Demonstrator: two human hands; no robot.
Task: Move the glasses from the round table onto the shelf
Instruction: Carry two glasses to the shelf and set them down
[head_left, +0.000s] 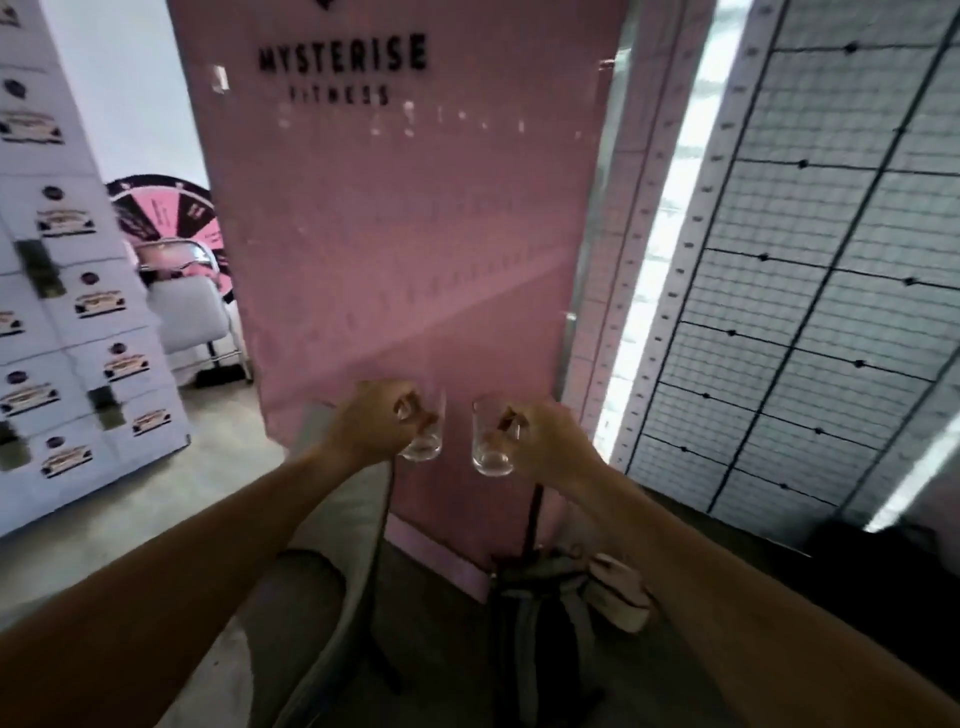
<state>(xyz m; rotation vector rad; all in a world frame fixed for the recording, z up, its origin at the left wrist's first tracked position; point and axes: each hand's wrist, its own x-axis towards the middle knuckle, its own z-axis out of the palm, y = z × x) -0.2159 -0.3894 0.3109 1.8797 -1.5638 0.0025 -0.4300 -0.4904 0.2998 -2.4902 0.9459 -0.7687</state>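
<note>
Two clear glasses carried upright, one in each hand, in front of a pink panel.

The left hand (371, 421) has its fingers curled round the left glass (423, 434); the right hand (545, 441) grips the right glass (492, 441) the same way. The glasses are side by side, just apart, held in the air before the pink panel (405, 234), with white stacked boxes (67, 312) far left and a wire grid (810, 291) right.

— Where are we standing?
— In a fitness studio's storage or back area, we think: a pink panel (395, 234) reads "MYSTERISE FITNESS", labelled white cartons (78, 291) are stacked up, and we see a prize wheel (171, 213) and wire-grid racking (810, 291).
</note>
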